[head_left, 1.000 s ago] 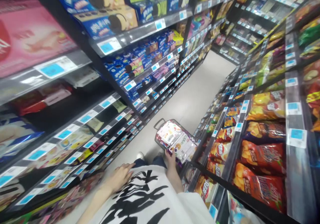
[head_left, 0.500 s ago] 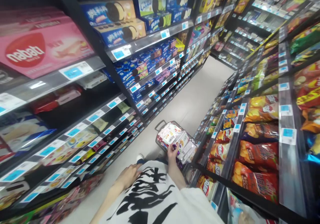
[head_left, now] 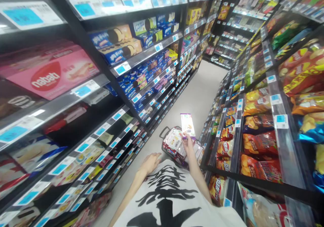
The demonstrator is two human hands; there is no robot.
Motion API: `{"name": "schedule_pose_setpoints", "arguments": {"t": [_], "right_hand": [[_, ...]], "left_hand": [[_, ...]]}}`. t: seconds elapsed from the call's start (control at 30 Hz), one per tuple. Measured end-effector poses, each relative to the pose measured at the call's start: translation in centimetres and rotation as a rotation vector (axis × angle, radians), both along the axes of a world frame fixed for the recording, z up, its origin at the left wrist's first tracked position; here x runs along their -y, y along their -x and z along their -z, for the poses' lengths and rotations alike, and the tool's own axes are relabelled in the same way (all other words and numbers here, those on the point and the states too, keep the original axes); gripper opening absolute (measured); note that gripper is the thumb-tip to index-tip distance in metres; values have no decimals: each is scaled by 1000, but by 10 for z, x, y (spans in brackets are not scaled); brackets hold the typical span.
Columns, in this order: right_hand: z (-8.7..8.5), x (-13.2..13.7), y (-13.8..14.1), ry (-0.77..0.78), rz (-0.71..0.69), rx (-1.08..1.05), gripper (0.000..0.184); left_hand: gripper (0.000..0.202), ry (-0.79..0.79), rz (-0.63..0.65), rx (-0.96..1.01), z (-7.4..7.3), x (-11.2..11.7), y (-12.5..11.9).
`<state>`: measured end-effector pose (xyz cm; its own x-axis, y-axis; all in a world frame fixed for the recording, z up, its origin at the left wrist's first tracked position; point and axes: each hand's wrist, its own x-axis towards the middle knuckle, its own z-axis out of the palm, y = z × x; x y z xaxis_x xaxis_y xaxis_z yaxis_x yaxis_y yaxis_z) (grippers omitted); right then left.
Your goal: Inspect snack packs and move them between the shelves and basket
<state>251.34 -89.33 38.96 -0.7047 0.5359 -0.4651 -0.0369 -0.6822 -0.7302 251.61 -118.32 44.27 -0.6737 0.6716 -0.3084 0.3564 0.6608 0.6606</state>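
My right hand (head_left: pixel 187 141) grips a flat white snack box (head_left: pixel 187 125) with purple edges by its near end, its front facing up. The box is raised above a dark shopping basket (head_left: pixel 165 150) on the floor. Packed snack packages (head_left: pixel 174 140) fill the basket, partly hidden by my right hand and forearm. My left hand (head_left: pixel 151 162) hovers beside my shirt, to the left of the basket. Its fingers are loosely extended and nothing is in them.
Shelves on the left carry a pink wafer box (head_left: pixel 53 71), blue cookie boxes (head_left: pixel 118 48) and price tags. Chip bags (head_left: pixel 260 142) line the right-hand shelves, close to the basket. A pale floor aisle (head_left: pixel 199 88) runs between them to shelves at the far end.
My right hand has lifted the white snack box up from the basket. My left hand has moved slightly right and up. The view has tilted upward.
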Motion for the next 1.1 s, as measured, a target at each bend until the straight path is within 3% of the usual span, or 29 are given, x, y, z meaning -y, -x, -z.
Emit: {"name": "schedule_pose_setpoints", "arguments": {"t": [0.1, 0.23, 0.33, 0.4, 0.5, 0.6, 0.8, 1.1], "right_hand": [[-33, 13, -6, 10, -45, -87, 40], [-67, 33, -23, 28, -278, -194, 46], [-77, 47, -29, 17, -391, -161, 47], [-76, 54, -27, -16, -387, -111, 46], [-69, 61, -18, -119, -369, -79, 48], [-64, 61, -9, -195, -377, -67, 51], [-66, 54, -5, -161, -372, 35, 59], [-69, 50, -12, -162, -314, 56, 45]], "left_hand": [[46, -219, -99, -10, -6, -9, 17], [72, -759, -399, 310, -22, -23, 30], [83, -1224, -585, 639, -32, -29, 33], [74, -1371, -756, 781, -35, -29, 33], [59, -1368, -1035, 847, -30, -25, 26], [59, -1334, -1126, 802, -21, -21, 14], [60, -1235, -1042, 663, -13, -18, 3], [70, -1128, -1015, 616, -22, -26, 8]]}}
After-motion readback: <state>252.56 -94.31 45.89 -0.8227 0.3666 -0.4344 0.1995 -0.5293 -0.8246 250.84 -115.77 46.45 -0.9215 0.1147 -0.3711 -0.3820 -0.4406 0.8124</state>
